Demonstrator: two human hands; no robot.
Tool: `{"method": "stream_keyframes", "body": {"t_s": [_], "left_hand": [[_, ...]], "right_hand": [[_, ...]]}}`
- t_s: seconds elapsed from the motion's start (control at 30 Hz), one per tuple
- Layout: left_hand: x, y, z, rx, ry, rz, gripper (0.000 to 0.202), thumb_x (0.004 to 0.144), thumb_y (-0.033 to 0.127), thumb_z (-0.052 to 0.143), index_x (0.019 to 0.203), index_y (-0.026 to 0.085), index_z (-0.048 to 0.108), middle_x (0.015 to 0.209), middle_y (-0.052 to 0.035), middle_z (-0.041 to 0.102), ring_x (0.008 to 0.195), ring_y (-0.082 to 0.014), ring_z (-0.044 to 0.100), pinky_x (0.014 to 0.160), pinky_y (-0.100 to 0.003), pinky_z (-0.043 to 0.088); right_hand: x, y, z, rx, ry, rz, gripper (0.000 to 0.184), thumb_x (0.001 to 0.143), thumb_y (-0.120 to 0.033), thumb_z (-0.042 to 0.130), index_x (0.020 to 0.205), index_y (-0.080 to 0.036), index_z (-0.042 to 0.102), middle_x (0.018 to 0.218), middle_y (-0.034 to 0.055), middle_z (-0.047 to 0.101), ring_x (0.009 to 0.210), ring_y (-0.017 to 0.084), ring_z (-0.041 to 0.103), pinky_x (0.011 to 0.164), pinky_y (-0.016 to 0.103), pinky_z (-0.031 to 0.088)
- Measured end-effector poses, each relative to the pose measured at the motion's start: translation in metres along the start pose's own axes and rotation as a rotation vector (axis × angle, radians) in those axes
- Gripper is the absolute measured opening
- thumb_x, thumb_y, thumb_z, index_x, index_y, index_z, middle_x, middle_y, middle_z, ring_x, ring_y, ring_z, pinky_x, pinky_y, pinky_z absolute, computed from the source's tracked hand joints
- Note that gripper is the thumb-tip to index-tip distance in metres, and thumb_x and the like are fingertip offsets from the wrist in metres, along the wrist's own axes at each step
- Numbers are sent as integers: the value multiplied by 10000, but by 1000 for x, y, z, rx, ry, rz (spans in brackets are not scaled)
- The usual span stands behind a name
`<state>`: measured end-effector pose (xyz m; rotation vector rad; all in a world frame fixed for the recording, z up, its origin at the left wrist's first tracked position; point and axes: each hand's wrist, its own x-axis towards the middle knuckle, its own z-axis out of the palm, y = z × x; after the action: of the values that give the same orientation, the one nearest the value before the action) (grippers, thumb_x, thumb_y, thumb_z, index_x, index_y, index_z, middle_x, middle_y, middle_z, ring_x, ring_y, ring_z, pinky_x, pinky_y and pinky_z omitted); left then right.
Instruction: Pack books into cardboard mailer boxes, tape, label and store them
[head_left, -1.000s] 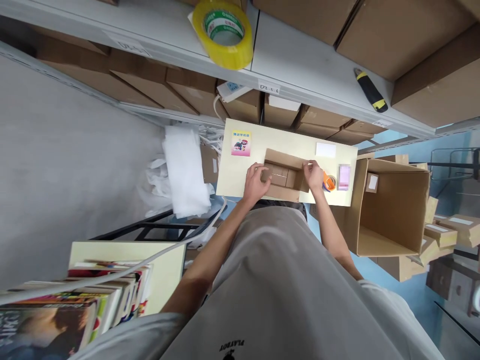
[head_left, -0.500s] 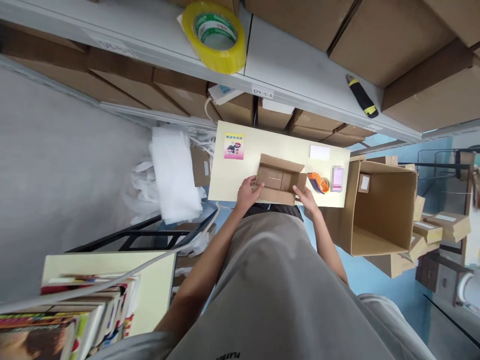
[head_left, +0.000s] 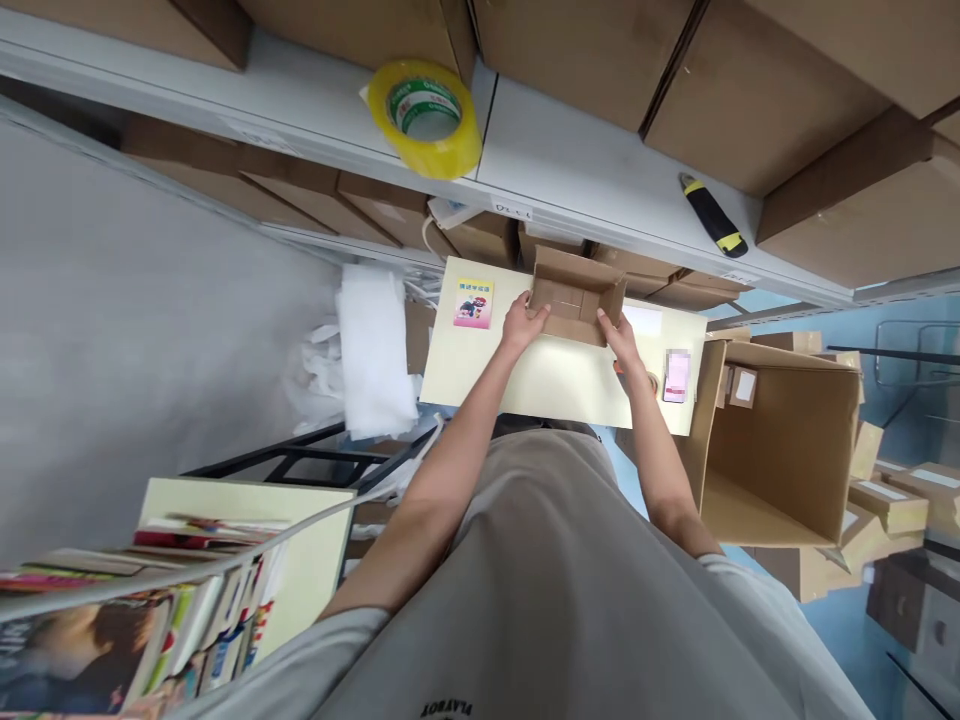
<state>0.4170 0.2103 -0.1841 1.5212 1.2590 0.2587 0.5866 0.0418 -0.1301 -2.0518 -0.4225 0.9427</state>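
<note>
A small open cardboard box (head_left: 576,295) rests at the far edge of the pale yellow table (head_left: 555,385), its flaps up. My left hand (head_left: 523,322) grips the box's left side and my right hand (head_left: 619,335) grips its right side, both with fingers curled on the cardboard. A small picture card (head_left: 473,303) lies on the table just left of my left hand. A pink phone (head_left: 676,376) lies to the right of my right hand, with an orange tape dispenser mostly hidden behind that wrist.
Above, a grey shelf (head_left: 585,160) carries a yellow tape roll (head_left: 424,116), a black-and-yellow utility knife (head_left: 711,215) and brown cartons. A large open carton (head_left: 780,440) stands right of the table. White foam sheets (head_left: 371,350) lie left; stacked books (head_left: 135,620) sit at lower left.
Both hands have pushed the small box from the near middle of the table to its far edge under the shelf. The tape dispenser is now hidden behind my right wrist.
</note>
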Motion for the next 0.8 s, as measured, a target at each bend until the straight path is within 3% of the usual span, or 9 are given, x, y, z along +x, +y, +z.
{"method": "stream_keyframes", "body": {"t_s": [0.07, 0.13, 0.2, 0.27, 0.4, 0.57, 0.67, 0.8], "left_hand": [[5, -4, -4, -30, -27, -19, 688, 946, 397, 828, 1565, 146, 662, 1626, -239, 670, 1496, -397, 676, 1304, -560, 507], [1, -18, -17, -60, -18, 7, 609, 964, 411, 809, 1513, 171, 700, 1598, -221, 695, 1450, -377, 709, 1259, -550, 552], [-12, -38, -38, -76, 32, 45, 497, 991, 396, 759, 1440, 186, 735, 1557, -197, 726, 1409, -350, 733, 1228, -530, 583], [-32, -61, -64, -85, 108, 39, 393, 994, 356, 713, 1348, 191, 763, 1476, -170, 774, 1357, -329, 759, 1213, -507, 597], [-70, -111, -115, -171, 304, -107, 252, 916, 298, 712, 1125, 180, 786, 1247, -149, 838, 1186, -296, 804, 1156, -468, 618], [-93, -162, -163, -427, 539, -265, 173, 805, 286, 774, 951, 196, 754, 926, -74, 807, 1008, -253, 790, 1038, -407, 640], [-98, -190, -192, -488, 603, -267, 186, 805, 294, 777, 967, 204, 762, 952, -78, 821, 1005, -244, 787, 1023, -379, 638], [-105, -237, -238, -533, 629, -273, 248, 847, 313, 766, 1064, 194, 779, 1135, -124, 853, 1097, -272, 792, 1041, -393, 637]], "right_hand": [[4, 3, -1, -67, 19, 18, 703, 1072, -619, 627, 1575, -127, 613, 1592, 217, 719, 1473, 306, 700, 1239, 477, 572], [-5, 6, -2, -173, 132, -49, 772, 1069, -603, 630, 1641, -92, 543, 1683, 266, 624, 1592, 351, 598, 1309, 551, 509], [-25, 4, -3, -282, 291, -227, 794, 1090, -588, 592, 1682, -69, 487, 1768, 290, 507, 1697, 367, 467, 1384, 594, 412], [-51, -2, -1, -349, 358, -423, 695, 1147, -562, 483, 1679, -115, 502, 1778, 264, 489, 1717, 341, 436, 1405, 607, 386], [-94, -17, 26, -412, 200, -596, 515, 1185, -511, 442, 1564, -216, 626, 1602, 212, 656, 1580, 331, 593, 1335, 624, 485], [-113, -26, 101, -374, -84, -712, 417, 1165, -470, 531, 1453, -217, 696, 1456, 185, 759, 1399, 323, 711, 1240, 581, 577], [-116, -36, 159, -400, -213, -729, 413, 1161, -475, 539, 1437, -219, 709, 1436, 182, 773, 1376, 321, 724, 1219, 560, 593], [-124, -55, 248, -424, -352, -721, 411, 1152, -489, 561, 1411, -214, 725, 1402, 182, 792, 1334, 322, 746, 1187, 537, 614]]}}
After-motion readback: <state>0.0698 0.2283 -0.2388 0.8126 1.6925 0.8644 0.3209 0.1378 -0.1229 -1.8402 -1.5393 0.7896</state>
